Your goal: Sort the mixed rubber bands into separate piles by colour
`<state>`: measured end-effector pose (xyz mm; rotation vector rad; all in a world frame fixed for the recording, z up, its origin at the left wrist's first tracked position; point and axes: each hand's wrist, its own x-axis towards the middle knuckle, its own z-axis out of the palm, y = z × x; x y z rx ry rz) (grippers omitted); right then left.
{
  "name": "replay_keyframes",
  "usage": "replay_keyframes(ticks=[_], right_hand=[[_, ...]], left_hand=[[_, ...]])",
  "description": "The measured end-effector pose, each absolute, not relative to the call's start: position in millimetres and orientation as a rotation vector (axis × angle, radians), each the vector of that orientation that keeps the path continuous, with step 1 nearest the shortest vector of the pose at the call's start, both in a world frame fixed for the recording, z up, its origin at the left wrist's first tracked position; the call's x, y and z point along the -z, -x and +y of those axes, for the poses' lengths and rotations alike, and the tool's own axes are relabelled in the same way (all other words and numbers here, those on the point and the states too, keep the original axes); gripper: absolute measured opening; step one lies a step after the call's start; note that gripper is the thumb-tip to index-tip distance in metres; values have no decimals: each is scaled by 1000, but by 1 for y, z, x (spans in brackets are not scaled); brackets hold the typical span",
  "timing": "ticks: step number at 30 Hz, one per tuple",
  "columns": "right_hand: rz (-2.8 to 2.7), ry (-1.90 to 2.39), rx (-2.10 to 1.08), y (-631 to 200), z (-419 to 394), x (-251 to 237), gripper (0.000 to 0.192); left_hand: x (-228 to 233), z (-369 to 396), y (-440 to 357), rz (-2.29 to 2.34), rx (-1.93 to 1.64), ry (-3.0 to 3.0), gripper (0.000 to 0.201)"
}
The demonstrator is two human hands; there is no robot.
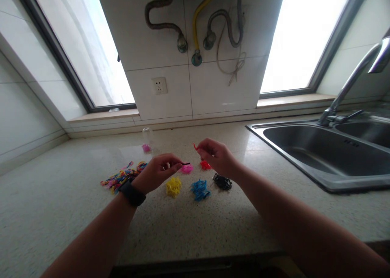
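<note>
My left hand (pixel 161 169) pinches a thin black strip (pixel 185 163) that looks like a small elastic band. Between the right thumb and fingers, my right hand (pixel 215 154) has a similar red strip (pixel 195 146). Below it lies a red pile (pixel 205 165), partly covered by the hand. A pink pile (pixel 187 169) sits just under the black strip. Nearer to me are a yellow pile (pixel 173 187), a blue pile (pixel 200 190) and a black pile (pixel 222 181). Beside my left wrist spreads a mixed multicoloured heap (pixel 122 178), partly hidden by that hand.
A clear container (pixel 146 135) stands at the back of the speckled countertop (pixel 76 213), with a pink thing (pixel 146 148) at it. On the right is a steel sink (pixel 304 152) with a faucet (pixel 350 79). Pipes and a socket (pixel 159 85) are on the tiled wall.
</note>
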<state>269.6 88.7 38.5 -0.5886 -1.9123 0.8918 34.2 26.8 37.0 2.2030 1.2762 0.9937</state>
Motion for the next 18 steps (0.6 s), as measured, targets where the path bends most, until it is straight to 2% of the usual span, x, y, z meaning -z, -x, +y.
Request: replay_keyframes(ticks=[18], right_hand=[[-1929, 601, -885, -275, 96, -42, 17]], left_hand=[[-40, 25, -36, 1286, -1010, -2172, 29]])
